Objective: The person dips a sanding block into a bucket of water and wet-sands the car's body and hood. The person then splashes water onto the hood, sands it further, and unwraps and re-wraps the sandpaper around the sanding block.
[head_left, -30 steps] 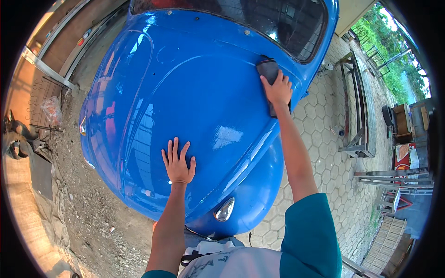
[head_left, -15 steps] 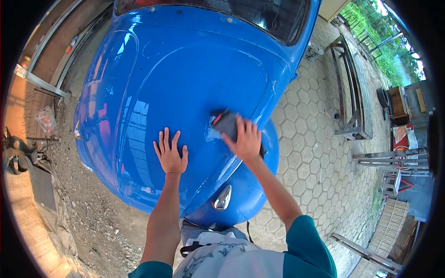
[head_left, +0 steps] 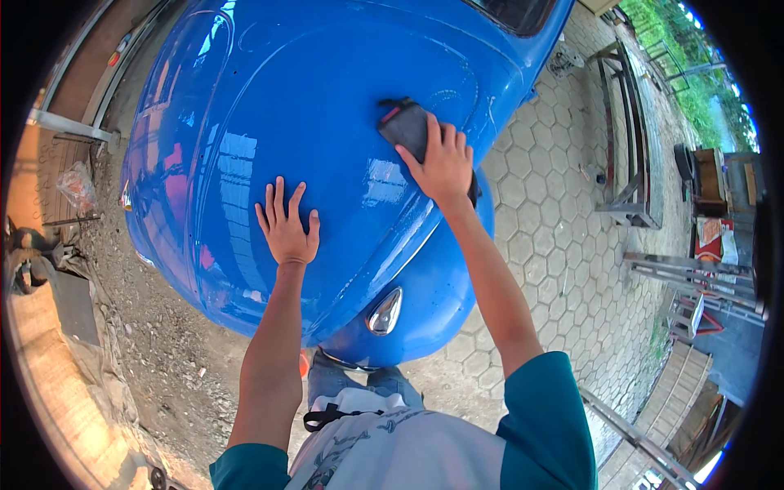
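Note:
A glossy blue car hood (head_left: 327,106) fills the middle of the view, with a blue fender (head_left: 433,302) at its near right. My left hand (head_left: 289,233) lies flat on the hood, fingers spread, holding nothing. Farther up and to the right, my right hand (head_left: 447,167) grips a dark grey, block-shaped pad (head_left: 406,131) with a red stripe and a black strap end. The pad rests against the painted surface. Its underside is hidden, and its exact kind I cannot make out. A chrome-rimmed turn signal lamp (head_left: 384,311) sits on the fender.
The windshield (head_left: 518,10) cuts across the top edge. Hexagonal paving (head_left: 547,212) lies to the right, with a wooden bench frame (head_left: 633,155) on it. Gravelly ground (head_left: 163,351) runs along the left, beside a clear plastic bag (head_left: 77,188) and dark cloth.
My right hand has slid the pad farther up the hood, toward the windshield. My left hand stays on about the same spot. The view has tilted, so the car sits higher in it.

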Motion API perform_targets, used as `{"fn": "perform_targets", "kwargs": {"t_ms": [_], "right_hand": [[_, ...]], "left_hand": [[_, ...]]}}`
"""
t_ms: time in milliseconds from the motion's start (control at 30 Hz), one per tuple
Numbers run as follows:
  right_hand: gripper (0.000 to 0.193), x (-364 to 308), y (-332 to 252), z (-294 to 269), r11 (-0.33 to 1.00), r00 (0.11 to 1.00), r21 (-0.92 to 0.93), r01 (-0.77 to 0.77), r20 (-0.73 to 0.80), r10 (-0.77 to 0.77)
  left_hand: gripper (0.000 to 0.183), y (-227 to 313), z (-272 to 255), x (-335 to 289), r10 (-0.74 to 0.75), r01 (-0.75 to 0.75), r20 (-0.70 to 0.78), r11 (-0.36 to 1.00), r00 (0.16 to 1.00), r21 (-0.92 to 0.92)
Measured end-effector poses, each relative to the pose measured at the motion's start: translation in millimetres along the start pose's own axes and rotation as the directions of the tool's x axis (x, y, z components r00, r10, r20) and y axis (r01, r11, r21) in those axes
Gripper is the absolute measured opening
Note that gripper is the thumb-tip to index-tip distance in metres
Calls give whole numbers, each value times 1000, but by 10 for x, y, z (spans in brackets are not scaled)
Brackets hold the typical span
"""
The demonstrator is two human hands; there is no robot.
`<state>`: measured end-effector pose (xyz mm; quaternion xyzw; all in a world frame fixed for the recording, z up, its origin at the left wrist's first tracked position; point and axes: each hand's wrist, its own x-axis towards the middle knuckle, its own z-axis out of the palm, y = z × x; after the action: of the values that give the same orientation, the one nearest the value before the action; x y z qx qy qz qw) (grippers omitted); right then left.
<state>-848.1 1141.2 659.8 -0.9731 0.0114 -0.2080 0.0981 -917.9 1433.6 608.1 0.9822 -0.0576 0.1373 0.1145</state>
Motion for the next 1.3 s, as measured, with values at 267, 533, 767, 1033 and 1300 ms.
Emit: {"fn": "perform_targets", "kwargs": {"t_ms": [267, 533, 767, 1033, 1300], "right_hand": [[87, -1619, 742, -76, 897, 894, 119, -426, 210, 397], [84, -748, -194, -104, 977, 977, 19, -213, 32, 213], [81, 428, 351, 118, 903, 918, -168, -396, -105, 383], [81, -572, -412, -73, 1000, 998, -12, -24, 51, 25], [77, 150, 65, 116, 889, 904, -179, -421, -167, 394]], "left_hand": [[52, 82, 31, 34, 16, -17, -7, 999, 1000, -32], [52, 20, 41, -6, -10, 10, 36, 1000, 999, -20], [52, 134, 63, 3, 1, 0, 18, 999, 1000, -45], [53, 54, -5, 17, 7, -6, 12, 999, 1000, -43], [54, 113, 118, 36, -6, 6, -6, 997, 1000, -78]]}}
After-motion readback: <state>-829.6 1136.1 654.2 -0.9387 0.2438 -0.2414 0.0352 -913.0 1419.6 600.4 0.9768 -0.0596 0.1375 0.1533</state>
